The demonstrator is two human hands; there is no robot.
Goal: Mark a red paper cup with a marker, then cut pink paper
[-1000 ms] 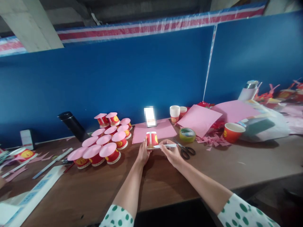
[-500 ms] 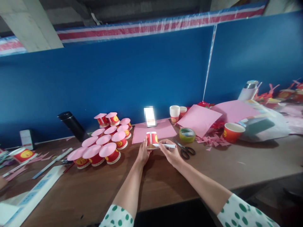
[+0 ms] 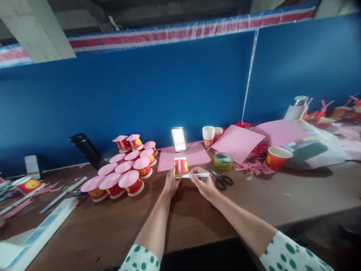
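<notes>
Centrally, a red-and-yellow cup (image 3: 184, 165) lies between both hands, right of the left hand (image 3: 170, 184), the nearer, whose fingers grip its side. The right hand (image 3: 203, 183) pinches a white pen (image 3: 201, 175), long axis nearly level, tip leftward at the cup's lower edge; contact cannot be told.

Left grip (image 3: 170, 183) around red paper cup (image 3: 182, 165); right grip (image 3: 203, 183) on white pen (image 3: 202, 175), tip at cup's lower edge. Just right of right grip, black scissors (image 3: 221, 177); farther back, yellow-green tape roll (image 3: 222, 166). Left of left grip, pink-topped cups (image 3: 130, 179) on worktop (image 3: 194, 218).
</notes>
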